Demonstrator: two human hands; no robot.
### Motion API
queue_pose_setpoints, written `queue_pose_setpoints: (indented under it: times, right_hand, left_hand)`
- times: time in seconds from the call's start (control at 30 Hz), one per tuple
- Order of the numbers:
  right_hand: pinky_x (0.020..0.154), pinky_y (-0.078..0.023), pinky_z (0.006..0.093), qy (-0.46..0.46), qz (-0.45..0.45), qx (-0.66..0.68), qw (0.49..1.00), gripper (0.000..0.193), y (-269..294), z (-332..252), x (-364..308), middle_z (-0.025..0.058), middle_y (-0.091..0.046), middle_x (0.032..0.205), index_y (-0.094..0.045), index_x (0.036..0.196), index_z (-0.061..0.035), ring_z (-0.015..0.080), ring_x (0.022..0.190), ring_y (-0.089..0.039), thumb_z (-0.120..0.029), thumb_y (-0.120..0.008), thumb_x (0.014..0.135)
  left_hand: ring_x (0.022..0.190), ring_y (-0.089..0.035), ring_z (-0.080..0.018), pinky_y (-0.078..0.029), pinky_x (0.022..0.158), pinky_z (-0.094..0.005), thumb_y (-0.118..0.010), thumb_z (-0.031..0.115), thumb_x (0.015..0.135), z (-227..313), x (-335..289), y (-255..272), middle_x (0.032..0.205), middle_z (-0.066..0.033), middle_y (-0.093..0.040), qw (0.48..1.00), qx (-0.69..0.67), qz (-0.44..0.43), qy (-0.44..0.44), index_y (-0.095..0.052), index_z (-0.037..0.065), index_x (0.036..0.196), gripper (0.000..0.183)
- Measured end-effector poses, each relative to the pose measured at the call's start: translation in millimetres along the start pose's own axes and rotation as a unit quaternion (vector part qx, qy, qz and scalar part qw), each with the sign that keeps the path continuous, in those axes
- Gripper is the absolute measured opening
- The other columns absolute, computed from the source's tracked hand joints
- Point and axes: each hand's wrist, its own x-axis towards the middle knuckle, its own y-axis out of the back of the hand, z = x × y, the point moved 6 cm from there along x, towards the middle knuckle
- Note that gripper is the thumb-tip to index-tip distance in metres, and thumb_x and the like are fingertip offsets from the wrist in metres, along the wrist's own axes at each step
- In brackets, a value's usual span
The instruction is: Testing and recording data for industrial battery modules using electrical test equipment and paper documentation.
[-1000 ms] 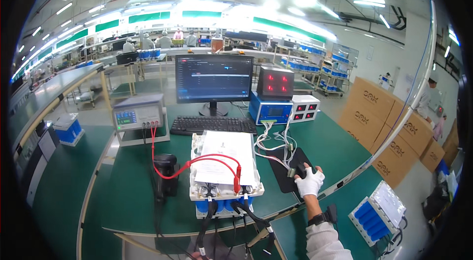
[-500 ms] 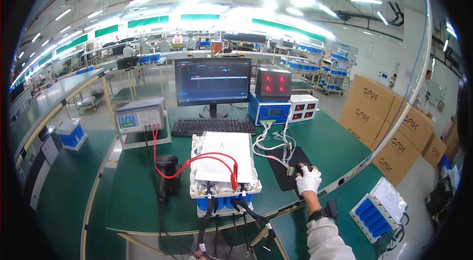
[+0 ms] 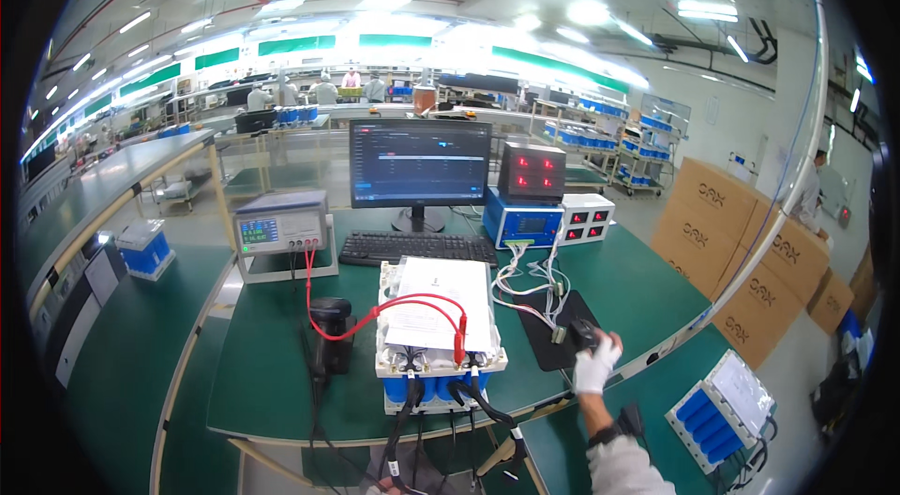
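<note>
"Where the black mouse (image 3: 583,335) sits, right of centre in the lower half of the frame, what touches it?"

"The gloved right hand (image 3: 597,369), its fingers curled around the mouse's near end at the right side of a dark pad (image 3: 536,354). Only a sliver of what seems to be the left hand (image 3: 380,487) shows at the lower edge; whether it holds anything cannot be told."

"Which hazard lies nearest?"

"Just left of the mouse rests a connector (image 3: 559,336) on a bundle of white wires (image 3: 511,283). A leftward sweep could catch it and strain the wires; a rightward one could carry the mouse off the pad."

"And farther out?"

"At lower centre stands a battery pack (image 3: 397,390), blue cells in a white frame, topped by a paper sheet (image 3: 436,317). A red clip (image 3: 460,347) meets its near edge. A tug on the red leads (image 3: 394,301), which pass over a dark scanner (image 3: 330,310) towards a grey bench meter (image 3: 281,204) at left, could loosen the clip or let it bridge neighbouring metal. Black cables (image 3: 400,420) hang past the green table's (image 3: 253,401) near edge, where a moving arm could snag them."
</note>
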Motion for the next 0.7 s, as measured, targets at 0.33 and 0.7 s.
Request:
queue_pose_setpoints:
  times: [0.33, 0.7]
  right_hand:
    - [0.056, -0.046, 0.0288, -0.479, -0.45, 0.451, 0.604, 0.018, 69.7, -121.8, -272.7, 0.0102, -0.06, 0.083, -0.054, 0.109, -0.0004, 0.0177, 0.065, -0.057, -0.01, -0.049, 0.095]
    - [0.046, -0.037, 0.0258, -0.498, -0.607, 0.469, 0.404, 0.011, 78.0, -140.0, -292.9, 0.0041, -0.052, 0.068, -0.05, 0.092, -0.0053, 0.0136, 0.051, -0.048, -0.01, -0.041, 0.096]
  left_hand:
    - [0.086, -0.06, -0.0299, -0.055, 0.076, -0.048, -0.049, 0.008, 0.091, -4.9, -2.5, -5.8, 0.094, -0.0145, -0.058, 0.999, 0.036, 0.014, -0.002, -0.048, 0.004, 0.116, 0.025]
    - [0.08, -0.058, -0.0224, -0.051, 0.07, -0.0342, -0.047, 0.002, 0.09, -0.4, -10.3, -25.6, 0.089, -0.0108, -0.057, 0.999, 0.04, -0.025, -0.003, -0.05, 0.002, 0.112, 0.022]
